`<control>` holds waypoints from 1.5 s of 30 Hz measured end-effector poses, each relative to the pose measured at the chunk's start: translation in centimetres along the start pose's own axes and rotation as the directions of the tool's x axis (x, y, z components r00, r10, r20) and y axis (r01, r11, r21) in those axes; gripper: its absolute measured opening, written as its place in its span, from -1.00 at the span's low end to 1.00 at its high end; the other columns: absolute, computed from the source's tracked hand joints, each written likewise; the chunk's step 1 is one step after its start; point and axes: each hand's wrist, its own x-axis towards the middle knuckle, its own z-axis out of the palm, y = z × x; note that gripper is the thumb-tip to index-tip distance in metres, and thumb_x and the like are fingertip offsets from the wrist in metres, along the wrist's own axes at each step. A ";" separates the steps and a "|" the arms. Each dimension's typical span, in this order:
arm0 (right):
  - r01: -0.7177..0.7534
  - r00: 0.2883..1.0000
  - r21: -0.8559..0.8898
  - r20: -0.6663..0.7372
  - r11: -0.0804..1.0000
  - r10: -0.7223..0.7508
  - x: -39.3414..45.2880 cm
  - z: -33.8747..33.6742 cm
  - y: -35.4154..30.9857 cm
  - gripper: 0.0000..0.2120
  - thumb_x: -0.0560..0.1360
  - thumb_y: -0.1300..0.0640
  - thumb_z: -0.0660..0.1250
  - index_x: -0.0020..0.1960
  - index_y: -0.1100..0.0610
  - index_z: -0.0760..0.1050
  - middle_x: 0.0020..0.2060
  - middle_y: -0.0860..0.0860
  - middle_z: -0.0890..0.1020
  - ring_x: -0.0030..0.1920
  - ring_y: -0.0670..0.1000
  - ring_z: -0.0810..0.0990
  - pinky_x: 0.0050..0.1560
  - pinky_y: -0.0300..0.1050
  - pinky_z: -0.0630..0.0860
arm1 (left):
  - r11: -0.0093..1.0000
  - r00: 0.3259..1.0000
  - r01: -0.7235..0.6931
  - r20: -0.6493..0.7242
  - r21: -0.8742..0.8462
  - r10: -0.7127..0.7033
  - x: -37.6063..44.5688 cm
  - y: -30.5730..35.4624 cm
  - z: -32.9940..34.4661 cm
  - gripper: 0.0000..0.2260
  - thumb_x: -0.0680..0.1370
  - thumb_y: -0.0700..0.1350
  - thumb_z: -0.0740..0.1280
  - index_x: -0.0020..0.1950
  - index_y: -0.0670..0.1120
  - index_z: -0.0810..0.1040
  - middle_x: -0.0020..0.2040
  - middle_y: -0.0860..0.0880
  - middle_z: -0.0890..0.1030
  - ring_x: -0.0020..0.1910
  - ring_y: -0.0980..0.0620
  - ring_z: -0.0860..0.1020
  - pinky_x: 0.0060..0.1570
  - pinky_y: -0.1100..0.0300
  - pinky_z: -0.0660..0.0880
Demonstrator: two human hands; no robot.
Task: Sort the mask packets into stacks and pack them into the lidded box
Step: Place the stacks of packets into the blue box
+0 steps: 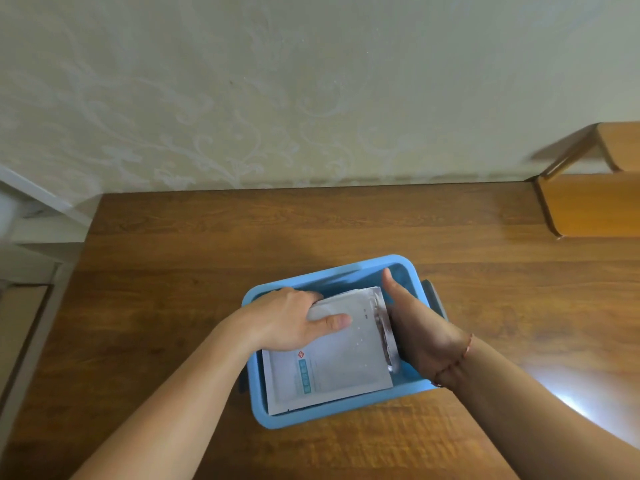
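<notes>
A blue plastic box (332, 415) stands open on the wooden table, near the front middle. A stack of white mask packets (341, 362) with a teal label and a small red mark fills the inside of the box. My left hand (287, 318) grips the stack's far left corner, thumb lying across the top packet. My right hand (420, 336) presses against the stack's right edge, thumb pointing up into the box. A thin red cord circles my right wrist. The lid is not in sight.
The wooden table (346, 223) runs back to a pale patterned wall. An orange wooden chair (595, 199) stands at the far right corner. White furniture (31, 216) sits past the table's left edge. A grey latch (434, 297) sticks out on the box's right side.
</notes>
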 end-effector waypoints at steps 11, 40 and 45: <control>0.047 0.997 -0.052 -0.059 0.998 -0.050 -2.1 1.1 -0.6 -0.37 0.53 -0.36 -0.05 0.25 0.02 0.53 0.13 -0.05 0.67 0.09 -0.16 0.64 0.07 -0.27 0.52 | 0.996 0.998 -0.051 -0.034 -0.071 0.049 -1.2 0.0 0.4 -0.50 0.47 0.47 0.06 0.23 0.21 0.44 -0.02 0.16 0.64 -0.15 0.23 0.62 -0.14 0.15 0.62; 0.072 0.780 -0.930 -0.174 0.362 -0.602 -3.9 3.6 2.4 -0.66 0.55 0.09 0.29 -0.34 0.07 0.25 -0.46 -0.05 0.40 -0.45 -0.07 0.36 -0.32 -0.25 0.37 | 0.958 0.445 -0.285 -0.880 0.039 0.168 -5.9 -4.6 8.7 -0.77 0.57 -0.27 0.27 0.18 -0.26 0.61 0.18 -0.06 0.62 0.39 -0.04 0.45 0.38 0.07 0.37; 0.085 0.674 -0.947 -0.174 0.310 -0.718 -4.3 2.3 1.6 -0.84 0.49 0.04 0.40 -0.24 0.07 0.55 -0.45 -0.10 0.56 -0.41 -0.16 0.49 -0.34 -0.34 0.37 | 0.956 0.471 -0.286 -0.879 -0.070 0.076 -6.6 -4.5 8.3 -0.68 0.60 -0.14 0.25 0.34 -0.19 0.51 0.32 -0.04 0.54 0.37 0.02 0.47 0.31 -0.01 0.46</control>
